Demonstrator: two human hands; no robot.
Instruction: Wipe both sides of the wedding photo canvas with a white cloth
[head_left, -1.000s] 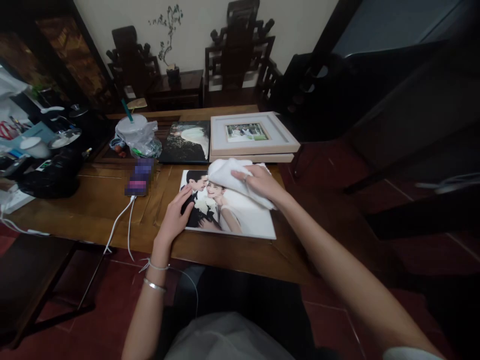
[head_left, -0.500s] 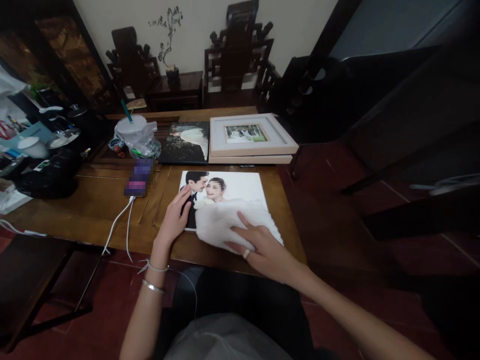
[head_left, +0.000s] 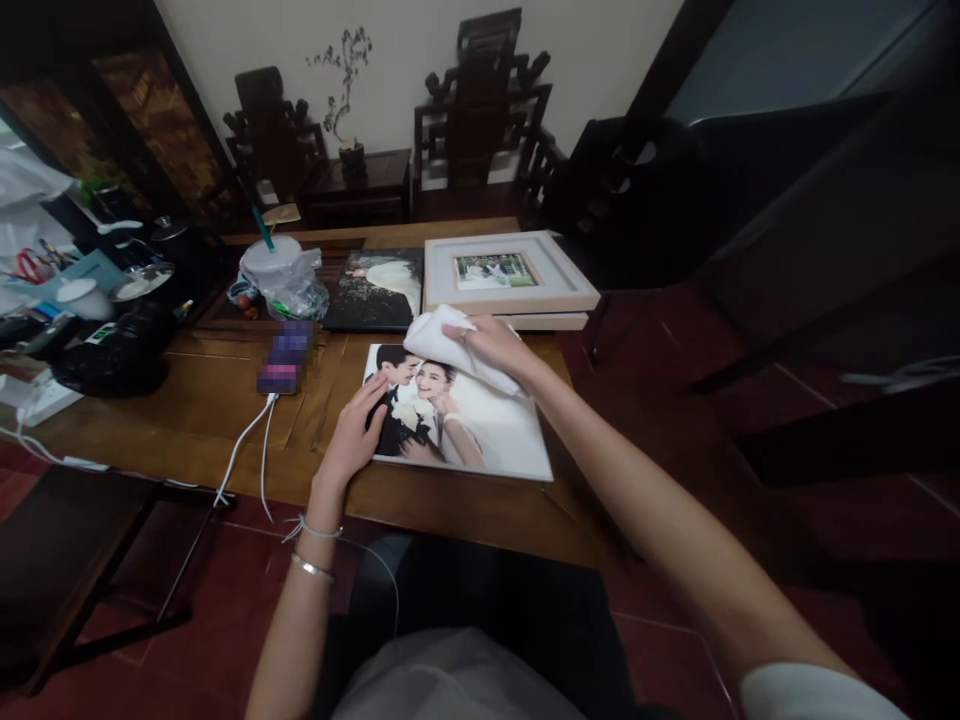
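Observation:
A flat photo panel [head_left: 495,440] showing a couple in wedding clothes lies on the wooden table [head_left: 420,500]. My left hand [head_left: 356,430] rests flat on its left edge, fingers stretched out. At the panel's far edge my right hand [head_left: 491,345] grips a white cloth [head_left: 435,338], which covers the top part of the picture. Part of the cloth droops to the right beneath my wrist. Just behind the cloth are a dark photo panel [head_left: 379,290] and pale wooden picture frames [head_left: 450,290], one on top of the other.
To the left, a phone [head_left: 289,355] is plugged into a white cable [head_left: 244,435]. Further back stands a lidded cup [head_left: 270,260] with a straw, in a plastic bag. A black camera [head_left: 112,350] and several small items crowd the table's left end. Dark wooden chairs [head_left: 480,120] stand behind.
My right hand has moved the cloth from the panel's near right part up to its far edge, uncovering the lower picture. My left hand stays on the left edge.

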